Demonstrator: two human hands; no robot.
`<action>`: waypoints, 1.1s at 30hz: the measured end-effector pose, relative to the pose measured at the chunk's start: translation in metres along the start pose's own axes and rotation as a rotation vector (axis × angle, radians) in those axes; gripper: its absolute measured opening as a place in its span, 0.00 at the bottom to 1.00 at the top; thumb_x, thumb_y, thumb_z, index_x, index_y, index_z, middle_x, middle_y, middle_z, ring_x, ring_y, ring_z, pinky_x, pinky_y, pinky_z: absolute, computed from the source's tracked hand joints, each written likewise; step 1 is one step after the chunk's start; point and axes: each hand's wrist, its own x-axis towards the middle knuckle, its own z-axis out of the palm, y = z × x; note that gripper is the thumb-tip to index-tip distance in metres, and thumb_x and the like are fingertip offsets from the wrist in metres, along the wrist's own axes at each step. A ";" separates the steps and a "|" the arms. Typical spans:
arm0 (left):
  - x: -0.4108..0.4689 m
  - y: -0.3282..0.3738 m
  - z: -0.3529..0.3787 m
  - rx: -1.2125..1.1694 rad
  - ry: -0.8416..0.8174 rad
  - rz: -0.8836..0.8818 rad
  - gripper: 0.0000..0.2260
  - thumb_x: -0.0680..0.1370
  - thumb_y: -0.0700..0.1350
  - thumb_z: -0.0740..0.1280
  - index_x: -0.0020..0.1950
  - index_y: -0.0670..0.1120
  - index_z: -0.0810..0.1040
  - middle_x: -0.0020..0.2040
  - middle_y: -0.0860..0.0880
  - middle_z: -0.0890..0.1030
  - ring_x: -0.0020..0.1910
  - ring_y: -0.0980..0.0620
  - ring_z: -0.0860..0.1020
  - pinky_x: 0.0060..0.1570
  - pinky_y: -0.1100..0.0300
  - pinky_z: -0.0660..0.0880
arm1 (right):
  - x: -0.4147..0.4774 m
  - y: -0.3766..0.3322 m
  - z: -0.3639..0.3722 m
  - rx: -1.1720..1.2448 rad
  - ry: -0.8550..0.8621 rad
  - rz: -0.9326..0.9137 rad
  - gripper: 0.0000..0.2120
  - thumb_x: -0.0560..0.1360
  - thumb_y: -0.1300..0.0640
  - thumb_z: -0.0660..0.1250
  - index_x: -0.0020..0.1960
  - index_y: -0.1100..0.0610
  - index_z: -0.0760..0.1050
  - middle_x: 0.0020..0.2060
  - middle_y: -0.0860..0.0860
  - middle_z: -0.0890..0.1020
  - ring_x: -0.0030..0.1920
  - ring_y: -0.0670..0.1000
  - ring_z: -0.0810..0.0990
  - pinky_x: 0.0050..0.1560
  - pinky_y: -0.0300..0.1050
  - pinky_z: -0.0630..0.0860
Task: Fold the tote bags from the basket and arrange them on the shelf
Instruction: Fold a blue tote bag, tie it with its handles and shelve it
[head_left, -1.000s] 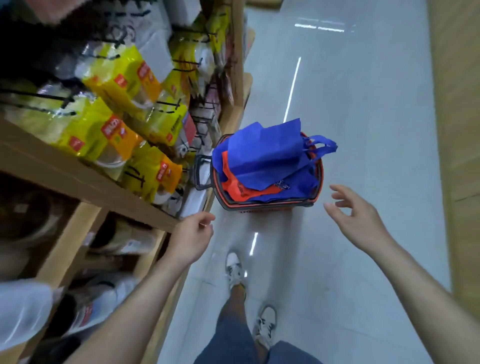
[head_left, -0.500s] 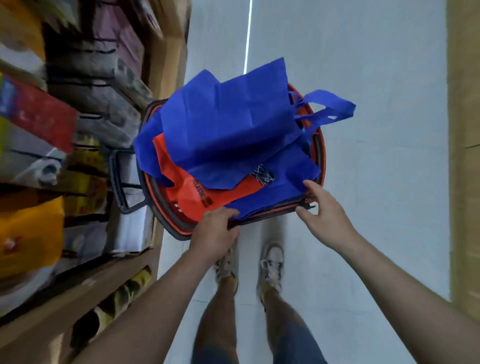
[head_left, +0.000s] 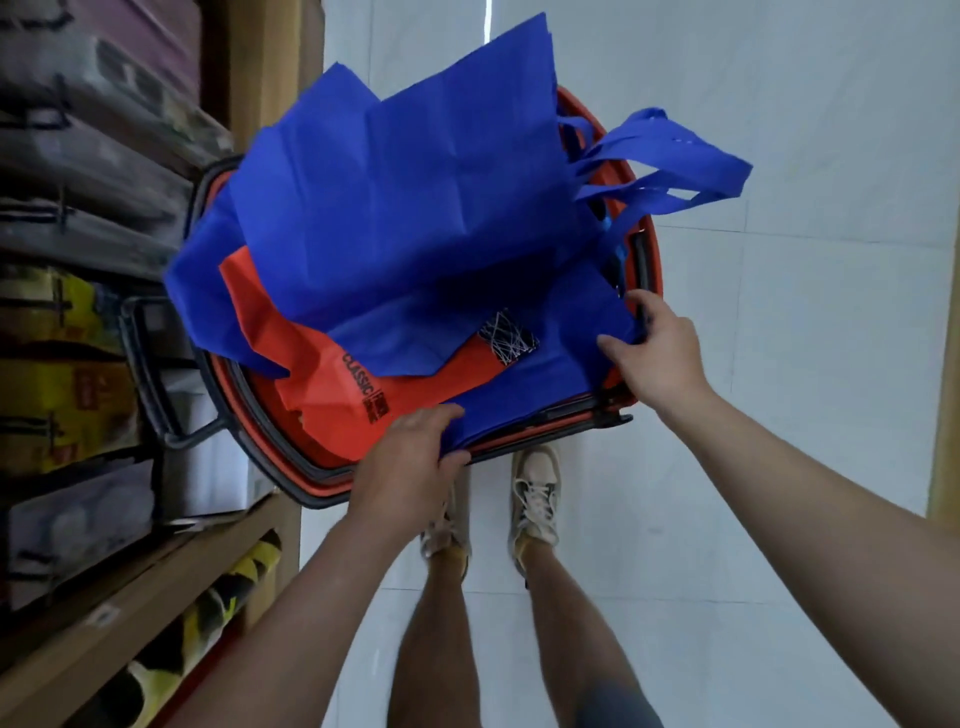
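Shop aisle, pale tiled floor (head_left: 779, 364), wooden shelf (head_left: 156, 597) of packaged goods along the left. Orange basket (head_left: 322, 491) with a black rim sits on the floor just beside the shelf, in front of the person's shoes (head_left: 535, 499).

Basket is overfull with tote bags: top blue bag (head_left: 415, 208) lies crumpled across it, its handles (head_left: 675, 161) hanging out past the right rim. An orange bag (head_left: 322, 384) printed "CLASSIC" sits under it, and the lower blue bag (head_left: 550, 374) lies over the near rim.

Left hand (head_left: 410, 467) grips the lower blue bag's near edge, thumb on top, fingers curled under. Right hand (head_left: 654, 353) holds the same bag's right corner at the rim, thumb pressed on the fabric and fingers curled round it.
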 end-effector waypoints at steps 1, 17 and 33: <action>0.003 0.000 0.006 0.087 -0.062 -0.012 0.21 0.78 0.47 0.68 0.70 0.52 0.71 0.65 0.51 0.75 0.63 0.47 0.73 0.57 0.51 0.73 | 0.004 -0.003 0.002 0.029 0.005 0.037 0.26 0.71 0.53 0.73 0.67 0.51 0.72 0.56 0.55 0.80 0.52 0.56 0.81 0.58 0.54 0.78; -0.101 0.047 -0.140 -0.362 0.507 0.157 0.11 0.77 0.39 0.59 0.50 0.53 0.78 0.45 0.61 0.77 0.45 0.63 0.75 0.44 0.69 0.69 | -0.102 -0.108 -0.143 0.682 -0.348 -0.013 0.13 0.77 0.45 0.63 0.53 0.52 0.79 0.45 0.53 0.85 0.47 0.50 0.85 0.40 0.38 0.75; -0.270 0.135 -0.265 -0.084 -0.107 -0.135 0.23 0.75 0.34 0.65 0.38 0.64 0.82 0.38 0.62 0.83 0.41 0.64 0.79 0.44 0.65 0.75 | -0.274 -0.243 -0.265 0.016 -0.050 -0.728 0.24 0.77 0.38 0.62 0.35 0.56 0.80 0.25 0.43 0.79 0.31 0.43 0.77 0.36 0.38 0.70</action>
